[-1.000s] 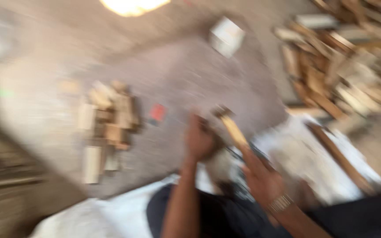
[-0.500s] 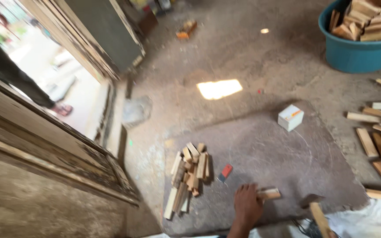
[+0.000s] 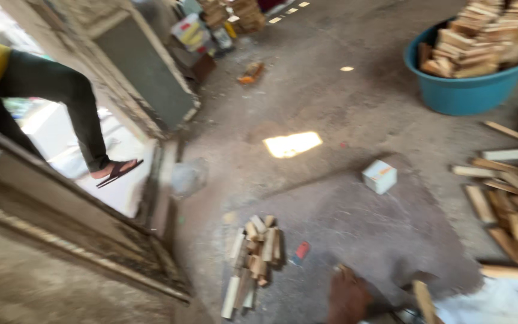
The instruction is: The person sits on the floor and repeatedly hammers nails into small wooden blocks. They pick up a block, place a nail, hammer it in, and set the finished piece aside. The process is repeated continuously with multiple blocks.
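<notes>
My left hand (image 3: 346,298) shows at the bottom edge, low over the dark floor patch (image 3: 355,222). It is blurred, and a pale bit of wood sits at its fingertips; whether it grips it I cannot tell. A wooden stick (image 3: 424,300) stands tilted just right of it. My right hand is out of view. A small heap of short wood blocks (image 3: 253,255) lies to the left of the hand, with a small red piece (image 3: 301,250) beside the heap.
A white box (image 3: 379,176) lies on the floor ahead. A teal tub (image 3: 469,96) full of wood pieces stands far right, with loose wood strips (image 3: 511,210) below it. Another person's leg (image 3: 67,96) steps through the doorway (image 3: 151,198) at left. White sacking (image 3: 493,303) lies bottom right.
The view has swung up and left from my lap toward the doorway. My right hand and the stick it held dropped out of view. The other person's leg has stepped further into the doorway.
</notes>
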